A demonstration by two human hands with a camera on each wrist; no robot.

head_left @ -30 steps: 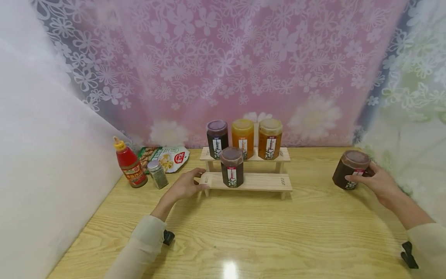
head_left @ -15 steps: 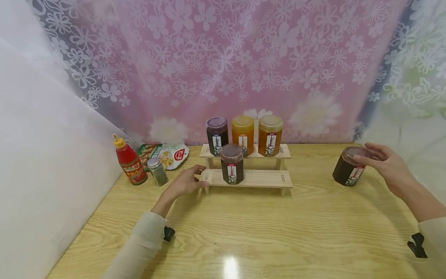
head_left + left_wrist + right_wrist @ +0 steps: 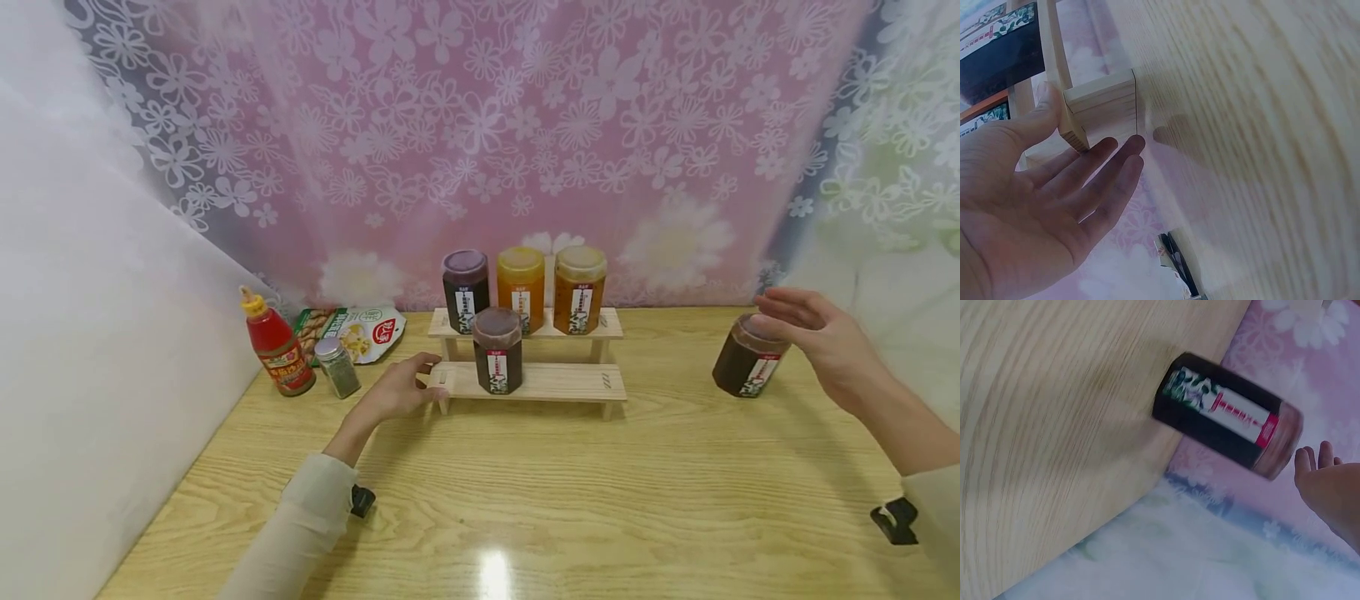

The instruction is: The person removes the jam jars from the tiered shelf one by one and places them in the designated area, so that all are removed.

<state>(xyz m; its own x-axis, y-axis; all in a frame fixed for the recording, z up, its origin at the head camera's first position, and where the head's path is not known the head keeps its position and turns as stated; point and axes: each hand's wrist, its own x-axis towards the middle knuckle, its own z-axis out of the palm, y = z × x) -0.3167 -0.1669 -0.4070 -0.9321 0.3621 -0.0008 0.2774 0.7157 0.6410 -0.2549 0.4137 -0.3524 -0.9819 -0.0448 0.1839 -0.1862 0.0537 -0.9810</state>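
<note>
Left grip (image 3: 397, 392) is pinching the left end of the wooden rack (image 3: 562, 382), down on the lower shelf. Right grip (image 3: 832, 342) is loose and holding nothing, fingers just beside the top of a dark jar (image 3: 742, 365) standing upright on the table (image 3: 675, 467), well off to the rack's right.

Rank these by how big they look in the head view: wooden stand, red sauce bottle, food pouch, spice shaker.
1. Wooden stand
2. Red sauce bottle and food pouch: too close to rank, the latter partly hidden
3. Spice shaker
</note>
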